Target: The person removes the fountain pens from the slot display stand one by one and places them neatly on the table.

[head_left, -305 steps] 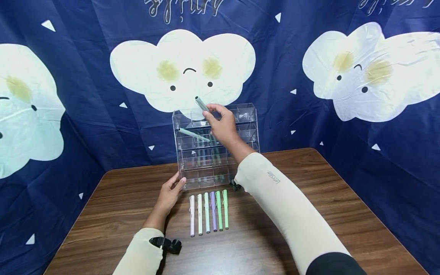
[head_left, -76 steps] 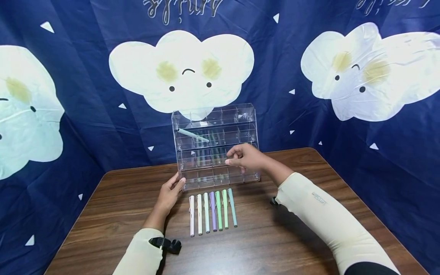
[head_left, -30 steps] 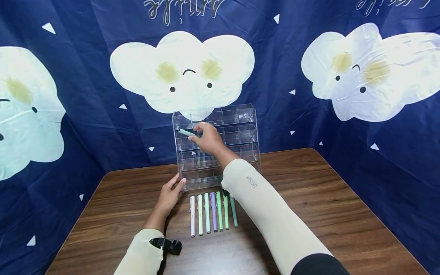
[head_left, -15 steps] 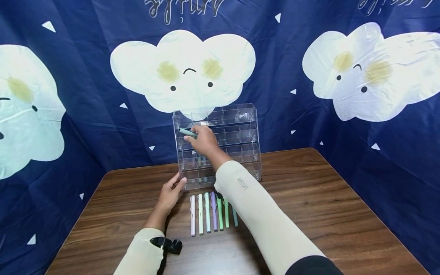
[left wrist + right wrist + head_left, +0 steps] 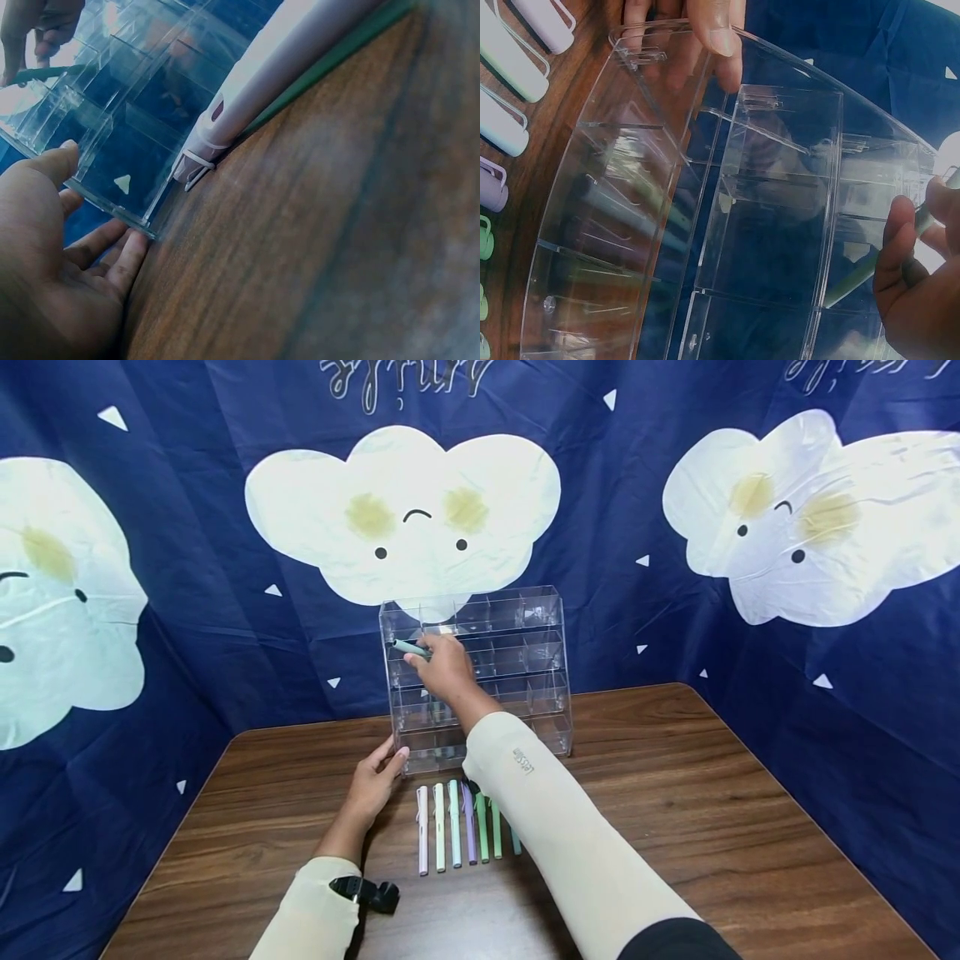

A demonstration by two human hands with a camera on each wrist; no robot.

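Note:
A clear plastic display rack (image 5: 551, 656) with several stepped tiers stands at the back of the table. My left hand (image 5: 372, 783) grips its lower left corner, thumb in front and fingers at the side and underneath. Across the left of the second tier from the top slants a pale teal pen (image 5: 409, 648). My right hand (image 5: 448, 670) pinches that pen, hiding its right part; the right wrist view shows the pen (image 5: 853, 279) between thumb and fingers. Below the rack lies a row of several capped pens, from a pale pink pen (image 5: 422, 831) to a purple pen (image 5: 469, 831) and green ones.
My right sleeve (image 5: 555, 827) passes over the right end of the pen row and partly covers a teal pen (image 5: 516, 843). The wooden table (image 5: 712, 827) ends at a blue curtain (image 5: 600, 610) with cloud prints behind the rack.
Earlier the right hand held another pen above the rack; a teal pen then joined the row's right end. The right hand has since reached left to the slanted pen. The left hand stays put.

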